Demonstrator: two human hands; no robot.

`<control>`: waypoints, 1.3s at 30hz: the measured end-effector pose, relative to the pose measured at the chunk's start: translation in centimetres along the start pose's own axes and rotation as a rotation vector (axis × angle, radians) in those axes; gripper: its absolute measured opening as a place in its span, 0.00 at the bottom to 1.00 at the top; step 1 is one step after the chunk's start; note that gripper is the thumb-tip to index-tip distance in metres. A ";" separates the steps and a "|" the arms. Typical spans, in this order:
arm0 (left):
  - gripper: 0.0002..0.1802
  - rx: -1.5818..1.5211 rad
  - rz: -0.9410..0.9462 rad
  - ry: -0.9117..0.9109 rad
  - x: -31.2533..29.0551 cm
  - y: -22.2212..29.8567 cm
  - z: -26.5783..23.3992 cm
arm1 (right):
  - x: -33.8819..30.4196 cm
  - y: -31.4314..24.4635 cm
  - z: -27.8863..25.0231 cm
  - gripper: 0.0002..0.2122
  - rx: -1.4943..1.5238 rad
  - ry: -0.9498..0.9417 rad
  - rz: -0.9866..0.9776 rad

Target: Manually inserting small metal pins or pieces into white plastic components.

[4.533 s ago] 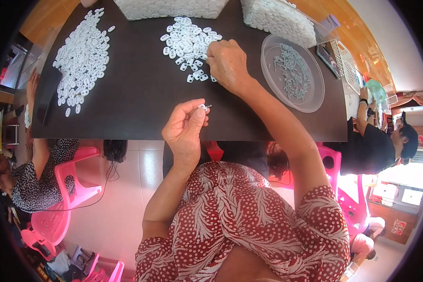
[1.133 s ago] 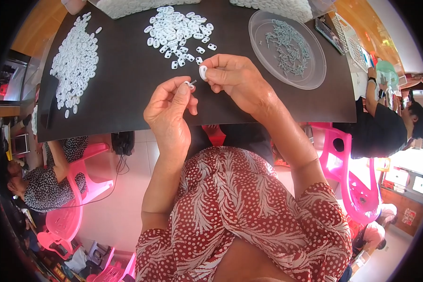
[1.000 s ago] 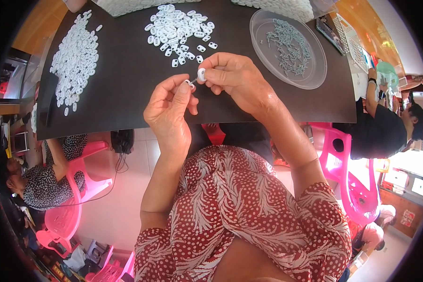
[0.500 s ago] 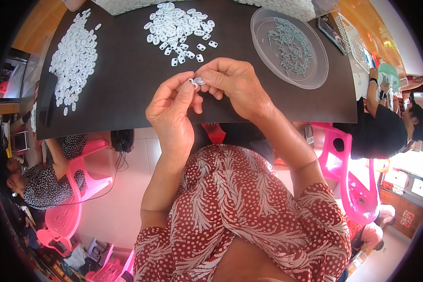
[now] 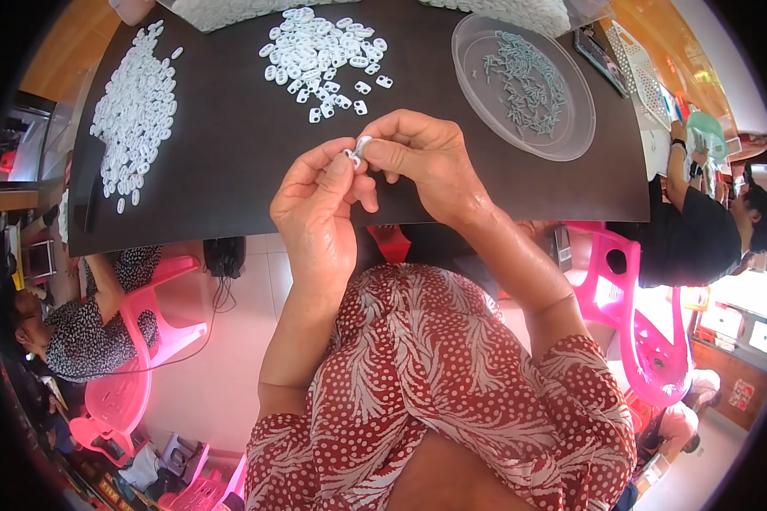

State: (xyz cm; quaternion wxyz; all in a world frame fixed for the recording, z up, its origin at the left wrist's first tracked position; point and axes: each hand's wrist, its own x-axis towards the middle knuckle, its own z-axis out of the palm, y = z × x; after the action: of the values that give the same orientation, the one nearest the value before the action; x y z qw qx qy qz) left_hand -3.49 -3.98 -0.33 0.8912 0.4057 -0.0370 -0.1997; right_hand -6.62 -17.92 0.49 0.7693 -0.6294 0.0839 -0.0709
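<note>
Between thumb and fingers, my left hand (image 5: 317, 183) pinches a small white plastic piece (image 5: 352, 159) with holes in it. My right hand (image 5: 419, 160) pinches another small white oval part (image 5: 363, 146) and presses it against the first, right at the fingertips. Both hands meet over the near edge of the dark table, and the fingers partly hide the parts. Just beyond them lies a heap of white two-holed plastic pieces (image 5: 317, 51). To the left spreads a long pile of white oval pieces (image 5: 136, 115).
A round clear plastic tray (image 5: 578, 140) holding small grey-green pins (image 5: 527, 81) stands at the right on the dark table (image 5: 230, 162). A phone (image 5: 601, 61) lies beyond it. Bags of white pieces (image 5: 503, 10) line the back. Pink chairs (image 5: 115, 396) and other people sit either side.
The right-hand part has tilted more upright against the left-hand piece, and the fingers have shifted slightly. Both hands stay together in nearly the same place.
</note>
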 end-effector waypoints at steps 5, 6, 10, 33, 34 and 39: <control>0.08 0.071 0.023 0.041 -0.3 0.1 -0.3 | 0.2 -0.2 -0.4 0.07 -0.010 0.030 -0.015; 0.08 0.097 0.026 0.051 -0.4 0.1 -0.3 | 0.2 -0.2 -0.6 0.07 -0.049 0.041 -0.015; 0.08 0.117 0.033 0.068 -0.4 0.0 -0.2 | 0.4 -0.9 -0.9 0.08 -0.046 0.028 0.027; 0.07 0.174 0.099 0.090 -0.3 -0.3 -0.4 | 0.4 -1.0 -0.6 0.09 -0.053 0.017 0.052; 0.07 0.174 0.098 0.094 -0.4 -0.2 -0.3 | 0.5 -0.9 -0.7 0.10 -0.063 0.014 0.063; 0.07 0.269 0.106 0.104 -0.4 -0.1 0.2 | 0.5 -0.4 -0.8 0.09 -0.042 0.019 0.020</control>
State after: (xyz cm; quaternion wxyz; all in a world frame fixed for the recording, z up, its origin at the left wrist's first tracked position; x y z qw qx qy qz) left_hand -3.96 -4.00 -0.27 0.8388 0.5287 -0.0384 -0.1242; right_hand -6.34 -18.87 0.71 0.7558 -0.6438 0.0992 -0.0674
